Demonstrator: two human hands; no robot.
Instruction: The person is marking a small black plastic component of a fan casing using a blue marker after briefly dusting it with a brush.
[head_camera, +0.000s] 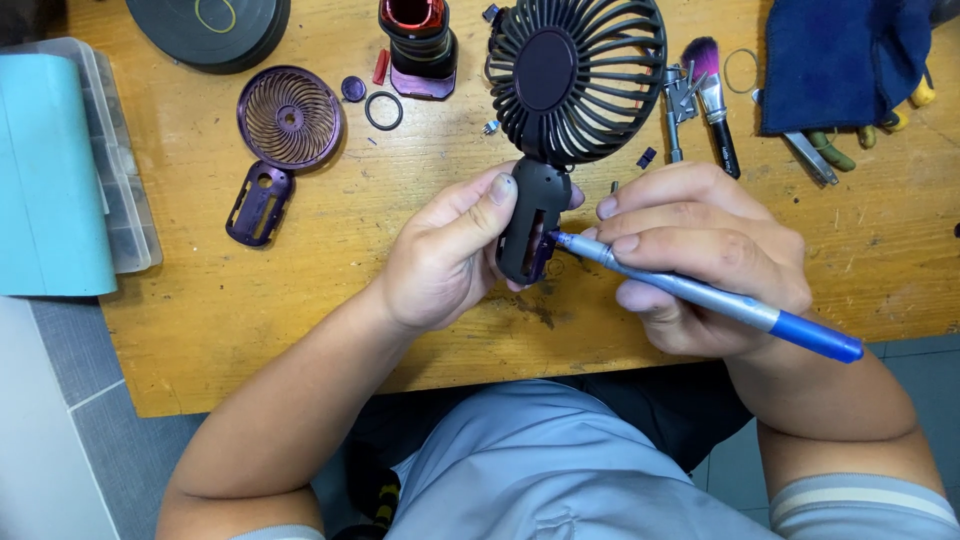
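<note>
Fan (560, 110) handle gripped in left hand (450, 255); right hand (700, 255) grasping screwdriver (700, 295), mid-frame; best kept square to handle

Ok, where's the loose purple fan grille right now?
In the head view, the purple fan grille lies flat on the wooden table, upper left, above a purple handle shell and left of a black ring.

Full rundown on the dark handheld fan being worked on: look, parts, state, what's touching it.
The handheld fan is dark, plastic-looking, with a round grille of curved spokes around a plain centre disc, on a stubby handle with a slot opening on its face. It is held above the wooden table, head pointing away from the person. The left hand wraps the handle, thumb on top. The right hand holds a screwdriver with a blue handle, tip at the handle's lower end, where purple shows.
</note>
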